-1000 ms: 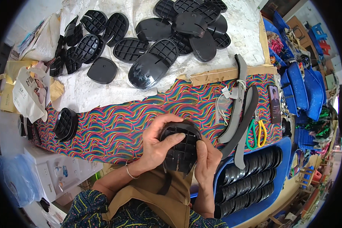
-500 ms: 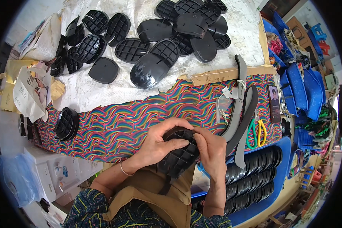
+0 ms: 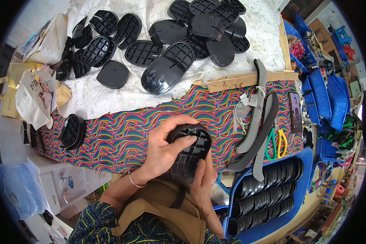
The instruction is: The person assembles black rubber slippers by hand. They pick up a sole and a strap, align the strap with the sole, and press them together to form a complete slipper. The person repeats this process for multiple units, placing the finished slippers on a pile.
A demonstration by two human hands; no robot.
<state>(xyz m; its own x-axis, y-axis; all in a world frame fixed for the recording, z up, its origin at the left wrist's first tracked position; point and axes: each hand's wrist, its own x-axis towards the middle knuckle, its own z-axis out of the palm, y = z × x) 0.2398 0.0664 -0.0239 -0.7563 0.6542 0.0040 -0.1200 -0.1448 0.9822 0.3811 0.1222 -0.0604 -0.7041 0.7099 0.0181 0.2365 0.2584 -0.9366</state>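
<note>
Seen from the head camera, both hands meet low in the middle of the picture over a black plastic sole piece [image 3: 190, 151] with a gridded underside. The left hand [image 3: 166, 148] wraps over its upper left edge, the fingers [image 3: 186, 141] curled across the grid, closed on the piece. The right hand [image 3: 203, 181] comes up from below and grips the lower end of the same piece, its fingers pressed to the edge. The piece is held just above the person's lap, in front of the near edge of the surface [image 3: 122, 142], which is covered there with a cloth of wavy rainbow stripes.

Farther back a white sheet [image 3: 93, 97] carries a loose heap of black sole pieces [image 3: 162, 36], some with the grid up, some with the smooth side up. A small stack of such pieces [image 3: 72, 131] stands on the striped cloth to the left, well apart from the hands. To the right lie long grey strips [image 3: 256, 118], green and yellow scissors [image 3: 276, 143] and a phone [image 3: 295, 112]. A blue tray [image 3: 301, 191] at lower right holds rows of black pieces standing on edge. A white bag [image 3: 32, 97] lies at the far left. The person wears a tan apron [image 3: 166, 207] over a patterned top.
</note>
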